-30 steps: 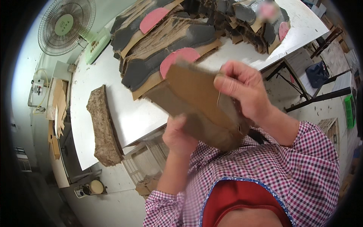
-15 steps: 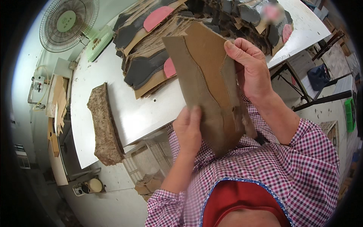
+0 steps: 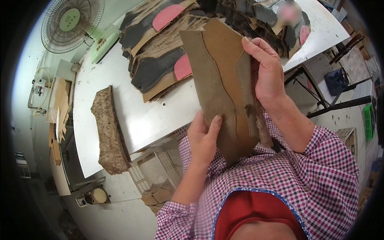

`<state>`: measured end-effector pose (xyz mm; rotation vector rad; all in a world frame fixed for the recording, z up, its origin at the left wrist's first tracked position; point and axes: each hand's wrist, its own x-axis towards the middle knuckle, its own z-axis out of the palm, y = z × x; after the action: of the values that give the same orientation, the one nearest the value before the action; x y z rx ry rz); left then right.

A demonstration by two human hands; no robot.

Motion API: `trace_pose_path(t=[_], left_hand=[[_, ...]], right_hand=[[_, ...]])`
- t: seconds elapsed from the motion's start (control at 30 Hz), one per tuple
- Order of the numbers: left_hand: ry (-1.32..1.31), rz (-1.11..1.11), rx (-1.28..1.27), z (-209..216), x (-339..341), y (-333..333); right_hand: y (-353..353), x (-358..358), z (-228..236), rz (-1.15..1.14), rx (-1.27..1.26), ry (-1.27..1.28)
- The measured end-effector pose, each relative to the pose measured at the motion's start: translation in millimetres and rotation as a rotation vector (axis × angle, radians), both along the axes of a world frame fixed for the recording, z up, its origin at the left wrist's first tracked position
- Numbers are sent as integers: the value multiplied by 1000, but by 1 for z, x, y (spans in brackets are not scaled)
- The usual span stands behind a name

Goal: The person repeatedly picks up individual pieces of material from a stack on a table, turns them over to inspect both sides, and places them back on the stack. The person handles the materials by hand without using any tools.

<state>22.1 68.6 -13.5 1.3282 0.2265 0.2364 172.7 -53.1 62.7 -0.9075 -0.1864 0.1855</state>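
Note:
I hold a flat tan suede shoe-upper piece (image 3: pixel 224 84) up in front of my chest, its stitched seams facing me. My left hand (image 3: pixel 204 138) grips its lower left edge, thumb on the front. My right hand (image 3: pixel 266 72) clasps its right edge, fingers curled over the top. Behind the piece, on the white table (image 3: pixel 148 116), lies a large heap of cut shoe parts (image 3: pixel 160 60) in tan, dark grey and pink.
A stack of fuzzy brown lining pieces (image 3: pixel 108 132) lies at the table's left end. A green fan (image 3: pixel 72 24) stands at the far left. Under the table sits a white plastic basket (image 3: pixel 154 174) with scraps. Dark metal frames (image 3: pixel 340 104) and a green crate stand at the right.
I have turned the tan piece from tilted and folded to upright and flat facing me. My left hand shifted from beneath it to its lower left edge.

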Motion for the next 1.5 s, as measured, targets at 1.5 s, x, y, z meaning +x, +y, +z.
trace_pose_path(t=[1.5], left_hand=[[73, 39, -467, 57, -38, -11]], right_hand=[[3, -16, -94, 321, -636, -399]])
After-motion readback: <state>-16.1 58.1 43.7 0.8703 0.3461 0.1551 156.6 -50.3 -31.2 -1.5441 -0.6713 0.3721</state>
